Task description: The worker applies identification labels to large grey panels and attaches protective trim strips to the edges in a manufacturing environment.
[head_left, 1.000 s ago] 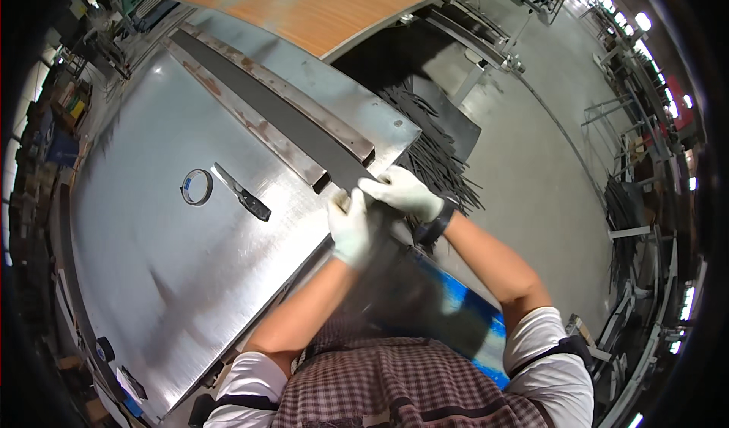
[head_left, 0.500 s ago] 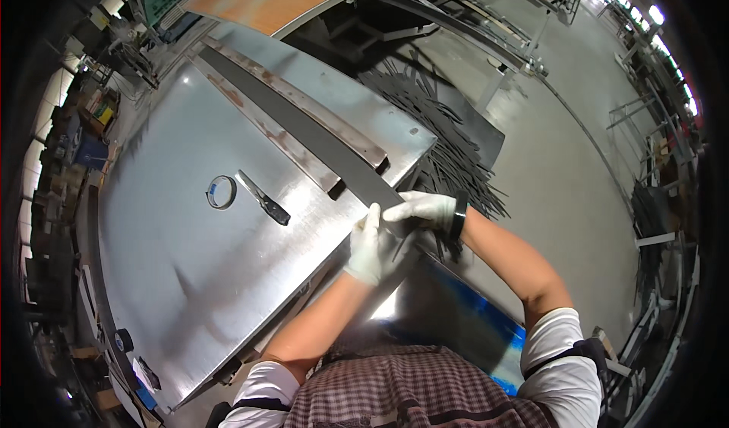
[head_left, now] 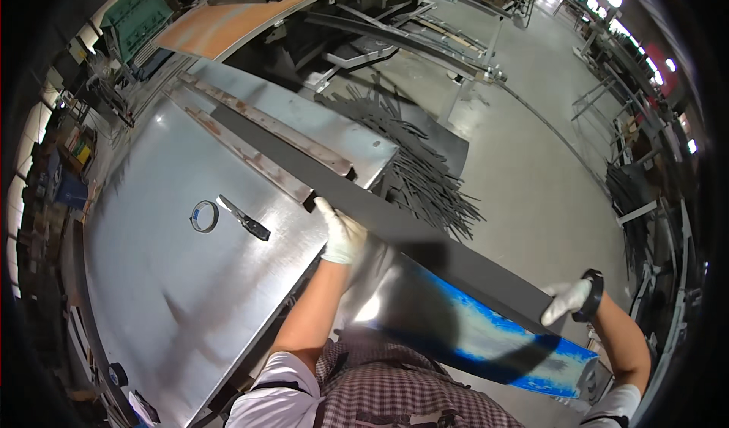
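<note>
A long, flat dark grey strip [head_left: 425, 238] runs from between two worn metal rails [head_left: 285, 135] on the metal-topped table out past the table's edge. My right hand [head_left: 568, 303], in a white glove with a black band round the wrist, grips the strip's end far to the right. At the table's corner my left hand [head_left: 342, 234], gloved too, is closed at the strip's near edge, its fingers partly hidden. Left of it on the sheet metal lie a utility knife [head_left: 247, 220] and a roll of tape [head_left: 203, 216].
Below the strip is a blue-and-silver sheet surface [head_left: 478, 329]. Beyond the table a heap of thin dark strips [head_left: 425, 170] spreads over a support. An orange board [head_left: 228, 29] stands at the far left, and metal frames [head_left: 425, 41] are farther back.
My right hand has moved far right with the strip's end, drawing more strip out from between the rails. My left hand stays near the table corner. The view has shifted slightly.
</note>
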`<state>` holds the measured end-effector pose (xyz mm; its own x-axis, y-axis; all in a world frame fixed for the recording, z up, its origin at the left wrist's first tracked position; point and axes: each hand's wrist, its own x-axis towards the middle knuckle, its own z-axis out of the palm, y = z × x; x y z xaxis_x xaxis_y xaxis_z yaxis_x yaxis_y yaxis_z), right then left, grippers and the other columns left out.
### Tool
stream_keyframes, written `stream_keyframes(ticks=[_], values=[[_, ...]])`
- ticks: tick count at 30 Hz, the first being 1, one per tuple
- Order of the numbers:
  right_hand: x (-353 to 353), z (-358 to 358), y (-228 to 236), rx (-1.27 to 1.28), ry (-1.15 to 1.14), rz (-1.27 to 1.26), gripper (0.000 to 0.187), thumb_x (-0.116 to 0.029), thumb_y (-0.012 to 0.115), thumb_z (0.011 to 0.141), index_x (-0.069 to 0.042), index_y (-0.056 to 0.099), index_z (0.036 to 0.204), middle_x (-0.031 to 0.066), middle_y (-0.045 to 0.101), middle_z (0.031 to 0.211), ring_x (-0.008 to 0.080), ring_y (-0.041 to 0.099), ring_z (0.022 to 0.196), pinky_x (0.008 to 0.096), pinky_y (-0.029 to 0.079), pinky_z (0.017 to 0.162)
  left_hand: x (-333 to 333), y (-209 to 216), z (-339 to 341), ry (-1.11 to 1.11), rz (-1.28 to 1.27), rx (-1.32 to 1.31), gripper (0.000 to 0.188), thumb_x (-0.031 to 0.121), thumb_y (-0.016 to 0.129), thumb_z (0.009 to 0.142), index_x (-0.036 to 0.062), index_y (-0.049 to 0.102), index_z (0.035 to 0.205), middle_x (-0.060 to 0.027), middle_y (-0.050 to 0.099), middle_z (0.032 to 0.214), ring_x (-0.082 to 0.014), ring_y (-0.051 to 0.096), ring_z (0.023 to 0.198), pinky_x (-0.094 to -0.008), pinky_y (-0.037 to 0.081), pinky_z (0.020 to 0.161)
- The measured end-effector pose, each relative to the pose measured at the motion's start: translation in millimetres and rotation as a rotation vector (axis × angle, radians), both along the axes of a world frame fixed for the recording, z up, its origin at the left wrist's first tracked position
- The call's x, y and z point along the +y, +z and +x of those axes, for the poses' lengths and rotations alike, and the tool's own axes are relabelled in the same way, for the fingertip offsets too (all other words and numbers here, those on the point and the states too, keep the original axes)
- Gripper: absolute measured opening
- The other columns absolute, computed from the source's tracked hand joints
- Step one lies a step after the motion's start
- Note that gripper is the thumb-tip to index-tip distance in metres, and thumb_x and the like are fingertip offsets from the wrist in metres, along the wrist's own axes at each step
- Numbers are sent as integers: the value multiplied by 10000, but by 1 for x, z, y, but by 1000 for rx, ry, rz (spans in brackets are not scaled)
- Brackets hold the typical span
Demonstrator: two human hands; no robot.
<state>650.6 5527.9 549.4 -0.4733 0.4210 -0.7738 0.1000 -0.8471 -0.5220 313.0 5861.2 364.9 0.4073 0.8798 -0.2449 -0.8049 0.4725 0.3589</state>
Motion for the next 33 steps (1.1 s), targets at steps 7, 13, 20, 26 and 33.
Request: stream_keyframes(ticks=[7,13,20,26,33], values=[[-153,53,68,-188,50,-51,649,-99,777,813,42,448,1354,99,596,1230,150,577,1090,290,480,925,-5,-35,0,24,-17,-22,1011,852,505,669,2,578,1211,-171,605,1248,-347,521,1226,-447,444,1051],[-295,64,99,-321,119,71,654,-151,814,793,8,491,1339,54,605,1149,116,529,1101,260,438,941,-63,2,24,39,-3,49,1089,886,450,677,-1,502,1307,-191,549,1319,-344,534,1199,-461,454,1021],[-483,-23,133,-533,-280,-129,719,-250,828,773,-16,478,1356,70,581,1204,142,508,1140,297,406,991,-140,18,69,-312,90,33,1167,914,418,659,-55,473,1306,-178,587,1261,-315,582,1105,-411,454,998],[-674,-197,112,-1108,-831,-769,844,-334,819,773,-26,396,1435,104,534,1324,179,459,1233,336,343,1078,-116,-50,115,-1142,705,-437,540,375,487,989,-18,474,1359,-202,436,1438,-273,380,1360,-422,294,1142],[-758,-470,163,-390,-1098,-92,779,-290,817,728,-49,482,1389,149,560,1336,265,522,1232,431,398,1047,-589,88,239,-1487,102,-108,531,346,528,974,-2,466,1370,-196,430,1444,-314,435,1283,-467,343,1089]])
